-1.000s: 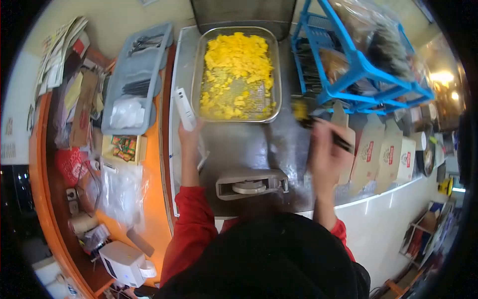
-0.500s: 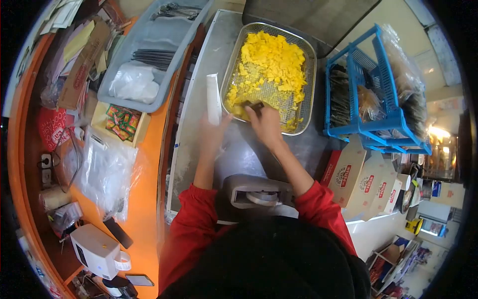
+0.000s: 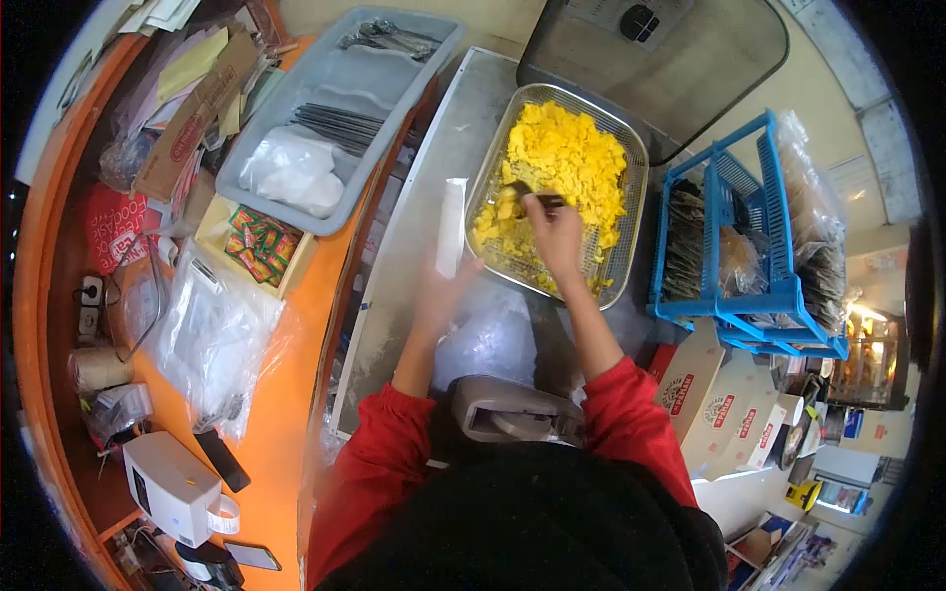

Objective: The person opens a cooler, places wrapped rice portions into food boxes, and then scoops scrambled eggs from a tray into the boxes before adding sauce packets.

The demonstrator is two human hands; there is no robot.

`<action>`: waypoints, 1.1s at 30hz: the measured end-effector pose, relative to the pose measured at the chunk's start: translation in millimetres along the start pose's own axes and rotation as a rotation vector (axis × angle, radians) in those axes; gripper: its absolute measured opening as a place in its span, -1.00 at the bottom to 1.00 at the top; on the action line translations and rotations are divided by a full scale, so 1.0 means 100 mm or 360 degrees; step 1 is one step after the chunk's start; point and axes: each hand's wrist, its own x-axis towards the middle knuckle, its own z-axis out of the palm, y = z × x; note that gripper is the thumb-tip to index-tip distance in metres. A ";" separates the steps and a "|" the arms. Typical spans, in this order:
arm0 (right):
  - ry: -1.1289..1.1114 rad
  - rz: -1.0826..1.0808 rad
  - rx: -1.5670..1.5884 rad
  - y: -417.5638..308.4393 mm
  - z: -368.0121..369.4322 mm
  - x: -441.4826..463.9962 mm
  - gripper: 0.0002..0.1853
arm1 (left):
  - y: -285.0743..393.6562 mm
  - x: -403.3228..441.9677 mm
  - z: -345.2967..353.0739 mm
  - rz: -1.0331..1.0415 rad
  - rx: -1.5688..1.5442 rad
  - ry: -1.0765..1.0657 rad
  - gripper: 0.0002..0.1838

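Note:
Yellow scrambled egg [image 3: 567,148] lies in pieces in a metal mesh basket [image 3: 639,187] on the metal counter. My right hand [image 3: 558,236] is closed around a dark spoon [image 3: 516,189], whose head is down among the egg at the basket's left side. Beside the basket's near left corner, my left hand [image 3: 441,291] is smeared by motion. It grips a narrow white paper piece [image 3: 451,227] that stands up from the fingers; whether this is a folded bag or a strip I cannot tell.
Left stands a grey-blue bin [image 3: 232,187] with cutlery, above small red-green packets [image 3: 258,246] and clear plastic bags [image 3: 212,335]. A blue rack [image 3: 783,197] and cartons [image 3: 719,414] are on the right. A grey device [image 3: 503,409] sits in front of me.
The spoon in my right hand has moved from the basket's near left corner farther into the egg. My view has shifted, so the scene sits lower and farther right.

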 end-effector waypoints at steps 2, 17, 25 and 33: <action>-0.0106 -0.0595 -0.0381 0.02 0.12 -0.07 -0.85 | -0.01 0.01 0.01 0.0028 0.0012 -0.0006 -0.69; 0.0066 0.0903 0.1558 -0.06 -0.56 -0.34 -0.71 | -0.06 0.04 -0.03 0.0088 0.0200 0.0079 -0.65; 0.0706 0.0287 0.1692 -1.24 -2.40 -1.68 -0.81 | 0.05 0.04 -0.05 0.0119 0.0358 0.0027 -0.55; 0.1773 0.0154 0.0973 -0.84 -3.63 -3.03 -0.82 | -0.03 0.24 -0.20 0.0074 0.0300 -0.0156 -0.46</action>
